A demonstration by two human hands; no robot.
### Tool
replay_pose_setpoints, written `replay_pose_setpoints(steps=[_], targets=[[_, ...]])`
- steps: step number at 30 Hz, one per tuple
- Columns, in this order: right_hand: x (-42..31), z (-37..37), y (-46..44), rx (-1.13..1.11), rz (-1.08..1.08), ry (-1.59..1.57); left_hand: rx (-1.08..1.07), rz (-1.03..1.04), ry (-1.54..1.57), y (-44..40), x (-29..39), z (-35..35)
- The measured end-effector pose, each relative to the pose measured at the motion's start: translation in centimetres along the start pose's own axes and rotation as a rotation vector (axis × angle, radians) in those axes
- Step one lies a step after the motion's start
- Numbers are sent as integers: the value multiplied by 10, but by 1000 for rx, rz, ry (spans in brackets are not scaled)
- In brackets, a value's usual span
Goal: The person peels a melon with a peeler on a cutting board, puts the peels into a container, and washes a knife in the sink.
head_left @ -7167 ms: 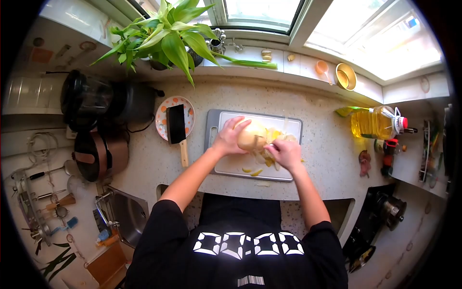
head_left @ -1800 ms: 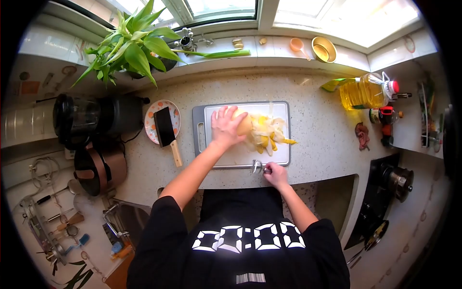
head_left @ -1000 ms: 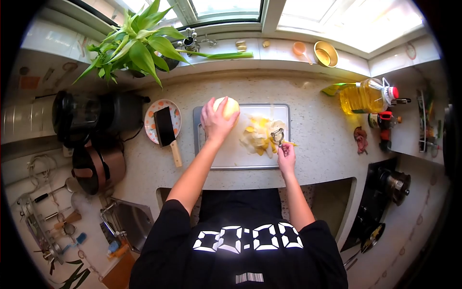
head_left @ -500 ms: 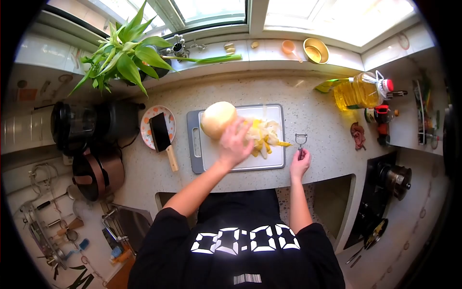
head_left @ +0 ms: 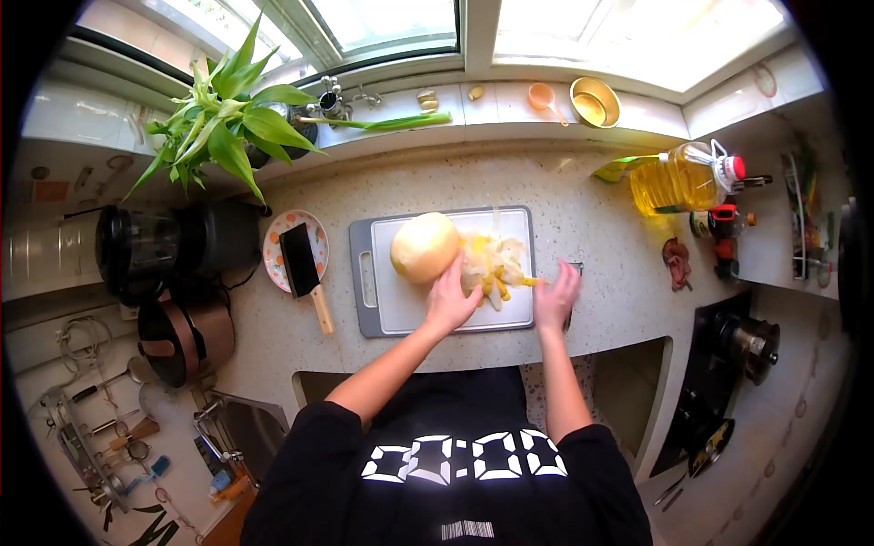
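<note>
A large, round, pale peeled root vegetable or fruit [head_left: 424, 247] rests on the white cutting board [head_left: 401, 314] with grey edges. Beside it lies a pile of pale and yellow peelings [head_left: 494, 264]. My left hand [head_left: 452, 298] is open, fingers apart, between the round piece and the peelings. At the board's right edge, my right hand [head_left: 556, 296] is open and slightly blurred, with its fingers extended close to a yellow strip of peel. Behind that hand a peeler [head_left: 576, 267] lies on the counter, mostly hidden.
A cleaver [head_left: 299, 262] with a wooden handle lies across a dotted plate [head_left: 316, 227] to the left. An oil bottle [head_left: 678, 185] stands at the back right, near a piece of reddish meat [head_left: 676, 264]. Green stalks [head_left: 391, 121] and a metal bowl [head_left: 595, 102] are on the sill.
My right hand has let go of the peeler and moved up and left to the board's edge. My left hand has shifted slightly lower, its fingers now clear of the peelings' top.
</note>
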State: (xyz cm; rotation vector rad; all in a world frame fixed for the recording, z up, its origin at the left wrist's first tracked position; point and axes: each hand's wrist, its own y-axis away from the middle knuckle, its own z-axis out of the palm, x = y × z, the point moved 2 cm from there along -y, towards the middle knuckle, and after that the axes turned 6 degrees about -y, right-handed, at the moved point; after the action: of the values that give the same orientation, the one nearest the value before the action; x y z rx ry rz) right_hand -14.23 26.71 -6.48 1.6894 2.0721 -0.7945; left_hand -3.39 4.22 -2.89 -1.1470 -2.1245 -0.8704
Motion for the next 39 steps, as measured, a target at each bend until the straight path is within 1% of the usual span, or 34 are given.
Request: replay_pose_setpoints(steps=[3, 6, 9, 12, 14, 21, 24, 27, 30, 33, 36, 39], targets=[[-44, 42, -34, -148, -291, -108, 6, -20, -67, 2, 6, 0], [-77, 74, -59, -249, -172, -79, 45, 12, -136, 2, -4, 7], [-89, 93, -69, -287, -158, 29, -43, -106, -48, 1, -7, 5], [-89, 104, -67, -280, -223, 12, -90, -214, -39, 2, -9, 5], [-84, 109, -59, -312, -251, -29, -87, -238, -54, 2, -9, 7], [-70, 77, -31, -496, -311, -188, -81, -305, 23, 3, -17, 13], [-63, 55, -25, -406, -351, -184, -53, -386, -24, 10, -10, 14], [-61, 39, -24, -466, -79, -175, -2, -491, 35, 10, -5, 17], [-72, 24, -30, -727, -321, 106, 88, -513, 37, 2, -10, 31], [-70, 28, -21, -823, -402, 149, 106, -532, -81, -5, -11, 43], [-57, 37, -2, -664, -486, -1, 174, -493, -206, -8, -4, 48], [-47, 42, 3, -588, -421, -102, 172, -489, -249, -15, 13, 41]])
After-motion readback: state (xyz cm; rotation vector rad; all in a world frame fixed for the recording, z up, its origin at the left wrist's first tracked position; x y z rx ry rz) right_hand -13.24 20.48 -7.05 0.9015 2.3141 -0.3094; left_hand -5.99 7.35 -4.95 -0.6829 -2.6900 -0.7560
